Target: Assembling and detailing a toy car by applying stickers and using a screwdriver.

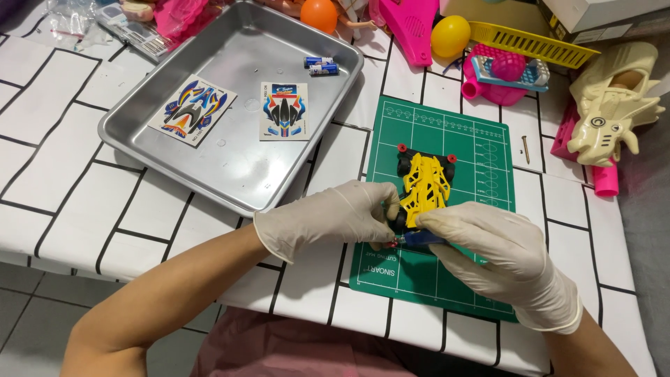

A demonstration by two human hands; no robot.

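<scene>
A yellow toy car chassis (426, 183) with black wheels and red hubs lies on a green cutting mat (474, 150). Both my hands wear pale gloves. My left hand (328, 218) grips the near end of the car from the left. My right hand (492, 248) closes on the same end from the right, pinching a small blue and red part (417, 239) against it. The car's near wheels are hidden under my fingers.
A metal tray (230, 164) at the left holds two sticker sheets (190, 109) (284, 111) and two small batteries (321, 65). Plastic toys, a yellow ball (450, 35), an orange ball (319, 14) and a cream toy blaster (614, 105) crowd the far edge. A small screw (526, 149) lies beside the mat.
</scene>
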